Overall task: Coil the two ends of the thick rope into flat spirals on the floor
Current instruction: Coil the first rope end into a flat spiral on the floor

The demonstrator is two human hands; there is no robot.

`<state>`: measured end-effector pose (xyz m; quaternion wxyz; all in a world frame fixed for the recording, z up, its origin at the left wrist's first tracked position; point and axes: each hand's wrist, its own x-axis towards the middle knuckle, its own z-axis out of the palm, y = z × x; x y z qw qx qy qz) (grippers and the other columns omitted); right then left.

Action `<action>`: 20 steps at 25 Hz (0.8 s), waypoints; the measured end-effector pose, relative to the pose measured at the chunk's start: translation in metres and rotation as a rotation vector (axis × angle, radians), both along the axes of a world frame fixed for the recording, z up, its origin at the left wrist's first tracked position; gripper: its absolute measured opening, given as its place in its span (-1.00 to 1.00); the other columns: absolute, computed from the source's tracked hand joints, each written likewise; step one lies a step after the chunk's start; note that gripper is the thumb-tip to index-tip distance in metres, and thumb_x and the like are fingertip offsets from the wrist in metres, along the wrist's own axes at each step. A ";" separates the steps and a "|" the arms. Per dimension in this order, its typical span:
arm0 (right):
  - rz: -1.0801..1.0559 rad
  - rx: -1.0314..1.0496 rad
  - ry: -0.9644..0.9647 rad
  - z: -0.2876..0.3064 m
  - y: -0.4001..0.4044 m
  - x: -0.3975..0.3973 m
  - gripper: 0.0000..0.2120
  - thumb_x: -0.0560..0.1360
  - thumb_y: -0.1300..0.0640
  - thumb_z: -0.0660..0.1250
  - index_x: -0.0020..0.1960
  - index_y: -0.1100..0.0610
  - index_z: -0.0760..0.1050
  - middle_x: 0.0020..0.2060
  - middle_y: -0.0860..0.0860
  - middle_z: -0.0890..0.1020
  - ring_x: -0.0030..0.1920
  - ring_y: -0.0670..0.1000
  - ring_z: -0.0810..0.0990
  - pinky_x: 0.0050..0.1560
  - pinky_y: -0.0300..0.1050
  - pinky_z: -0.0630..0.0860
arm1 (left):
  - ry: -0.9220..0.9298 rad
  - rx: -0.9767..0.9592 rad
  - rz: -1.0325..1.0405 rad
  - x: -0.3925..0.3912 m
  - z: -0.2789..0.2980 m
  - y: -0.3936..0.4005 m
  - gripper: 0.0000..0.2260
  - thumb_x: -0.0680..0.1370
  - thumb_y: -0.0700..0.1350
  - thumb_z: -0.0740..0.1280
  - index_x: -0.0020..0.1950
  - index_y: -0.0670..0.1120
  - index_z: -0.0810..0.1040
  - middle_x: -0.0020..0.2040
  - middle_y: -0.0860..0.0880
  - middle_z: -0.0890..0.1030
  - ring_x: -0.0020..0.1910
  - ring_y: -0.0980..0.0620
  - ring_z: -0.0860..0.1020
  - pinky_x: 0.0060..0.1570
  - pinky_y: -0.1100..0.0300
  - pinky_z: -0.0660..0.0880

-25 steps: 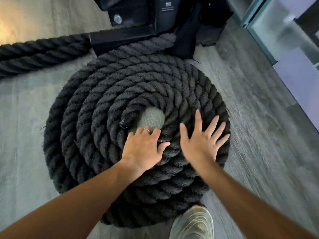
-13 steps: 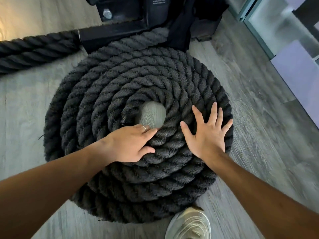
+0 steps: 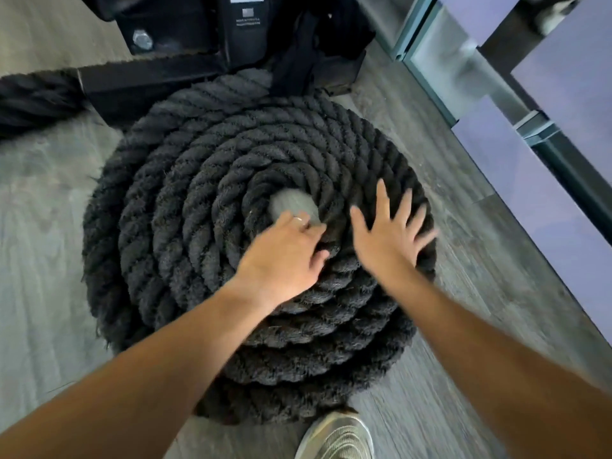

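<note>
My left hand point(image 3: 281, 256) lies on the inner turns of the rope point(image 3: 185, 207), its fingers curled over the innermost turn at the edge of the centre hole; I cannot tell how hard they grip. My right hand point(image 3: 390, 241) is flat, fingers spread apart and pressing on the turns just right of the left fingers. The rope sits as a wide flat spiral on the floor point(image 3: 43, 253) under both palms, with its loose length running off to the far left, well beyond my fingertips.

What worries me is the middle. If my left fingers drag the inner turn too hard, I judge it could ride up over its neighbour and spoil the flatness. If my right palm lifts, the stiff outer turns may spring loose. The spiral's far edge touches a black frame point(image 3: 149, 77), which could block the turns from shifting.

The floor is grey wood-grain plank, and looks smooth enough that the whole coil might slide. Glass panels point(image 3: 496, 71) stand to the right of my right fingers; a shoe point(image 3: 336, 437) shows below my wrists, at the spiral's near edge.
</note>
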<state>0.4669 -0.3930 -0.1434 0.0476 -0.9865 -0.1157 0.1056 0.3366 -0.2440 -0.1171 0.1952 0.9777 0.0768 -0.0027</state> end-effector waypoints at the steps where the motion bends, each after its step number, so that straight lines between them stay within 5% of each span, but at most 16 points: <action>1: -0.039 0.030 -0.011 -0.008 -0.005 -0.034 -0.26 0.51 -0.49 -0.23 0.62 -0.25 -0.19 0.65 0.11 -0.12 0.60 0.31 -0.19 0.47 0.48 -0.25 | -0.103 0.039 -0.007 -0.011 0.001 0.019 -0.58 0.62 0.12 0.20 0.43 0.00 0.47 0.26 -0.08 0.53 0.27 -0.11 0.42 0.17 -0.10 0.54; 3: 0.018 -0.018 0.001 -0.016 -0.019 -0.077 -0.24 0.50 -0.49 -0.25 0.62 -0.21 -0.18 0.64 0.15 -0.10 0.59 0.35 -0.21 0.47 0.48 -0.21 | -0.141 0.111 0.199 -0.039 -0.005 0.065 -0.59 0.60 0.19 0.17 0.41 0.11 0.46 0.29 -0.12 0.48 0.29 -0.24 0.39 0.20 -0.23 0.45; 7: 0.059 -0.077 0.003 -0.012 -0.022 -0.064 -0.22 0.47 -0.50 -0.26 0.61 -0.22 -0.23 0.64 0.15 -0.12 0.58 0.37 -0.26 0.48 0.50 -0.17 | 0.348 0.143 0.633 -0.074 -0.015 0.132 -0.32 0.44 0.58 -0.06 0.53 0.39 0.07 0.60 -0.19 0.08 0.52 -0.38 0.01 0.38 -0.52 0.00; 16: 0.203 -0.068 0.039 0.003 -0.071 0.056 -0.37 0.54 -0.47 -0.16 0.58 -0.38 -0.14 0.65 -0.02 -0.10 0.61 0.20 -0.27 0.52 0.38 -0.26 | 0.400 0.165 0.695 -0.045 -0.008 0.055 -0.22 0.33 0.64 -0.32 0.52 0.43 -0.07 0.59 -0.18 0.12 0.43 -0.30 0.16 0.22 -0.41 0.26; 20: -0.127 -0.009 0.076 0.015 -0.046 0.069 -0.48 0.65 -0.23 -0.07 0.60 -0.31 -0.05 0.65 0.04 -0.09 0.61 0.27 -0.19 0.47 0.49 -0.23 | 0.470 0.135 0.527 -0.027 -0.002 0.026 -0.24 0.42 0.58 -0.13 0.58 0.35 -0.11 0.56 -0.18 0.06 0.40 -0.26 0.20 0.12 -0.21 0.50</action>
